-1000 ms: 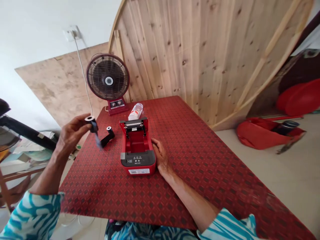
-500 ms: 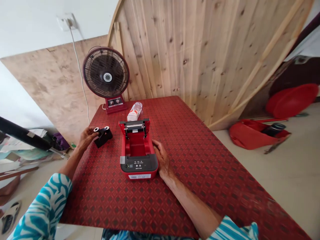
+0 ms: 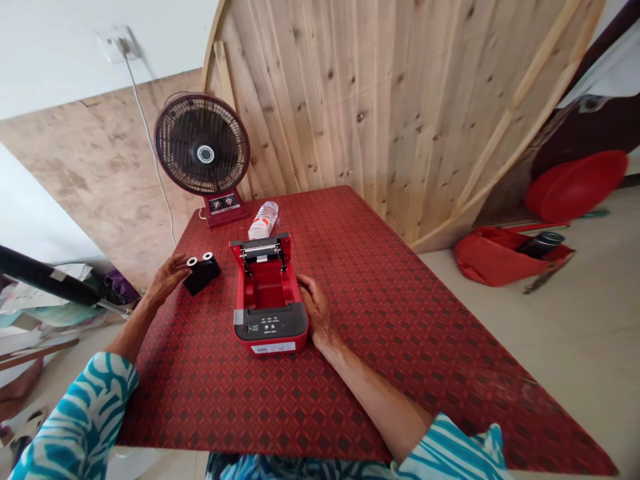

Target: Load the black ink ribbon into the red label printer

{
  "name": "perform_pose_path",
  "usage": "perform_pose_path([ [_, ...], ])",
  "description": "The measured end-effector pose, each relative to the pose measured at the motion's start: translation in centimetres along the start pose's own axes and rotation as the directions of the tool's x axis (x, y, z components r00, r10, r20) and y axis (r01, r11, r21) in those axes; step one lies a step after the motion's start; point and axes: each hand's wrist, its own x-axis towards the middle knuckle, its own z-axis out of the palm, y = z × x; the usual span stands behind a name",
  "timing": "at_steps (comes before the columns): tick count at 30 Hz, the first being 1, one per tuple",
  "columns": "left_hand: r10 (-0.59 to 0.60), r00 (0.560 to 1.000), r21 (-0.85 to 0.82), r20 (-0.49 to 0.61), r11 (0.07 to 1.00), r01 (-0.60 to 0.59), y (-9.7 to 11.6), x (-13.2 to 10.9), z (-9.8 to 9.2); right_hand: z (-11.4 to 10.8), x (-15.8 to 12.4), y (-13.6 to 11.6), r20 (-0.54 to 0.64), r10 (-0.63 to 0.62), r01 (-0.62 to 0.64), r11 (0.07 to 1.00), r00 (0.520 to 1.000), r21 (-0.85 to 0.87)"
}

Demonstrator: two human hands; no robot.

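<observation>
A red and black printer (image 3: pixel 271 327) stands on the red patterned table (image 3: pixel 380 333), its lid raised and its red inner bay showing nothing inside. My right hand (image 3: pixel 317 310) lies along the printer's right side, fingers stretched against it. To the left, my left hand (image 3: pixel 167 279) hovers beside a black ribbon cartridge or holder (image 3: pixel 203 273) with two white-cored rolls on top. Its fingers are apart and hold nothing; whether a fingertip touches the black piece is hard to tell.
Behind the printer lies a clear plastic bottle (image 3: pixel 263 220). A dark red fan (image 3: pixel 205 153) stands at the back left, its cord running to a wall socket (image 3: pixel 119 44). On the floor at right are a red bag (image 3: pixel 485 257) and a red basin (image 3: pixel 577 187).
The view has shifted slightly, moving everything a little left in the picture. My left hand's fingers have loosened and spread at the black piece. My right hand stays on the printer's side.
</observation>
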Motion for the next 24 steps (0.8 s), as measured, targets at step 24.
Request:
perform_pose_path([
  [24,0.252,0.956,0.090,0.149,0.960,-0.266,8.7,-4.7,5.9,0.0,0.0,0.2,0.023,-0.017,0.016,1.000,1.000,0.012],
])
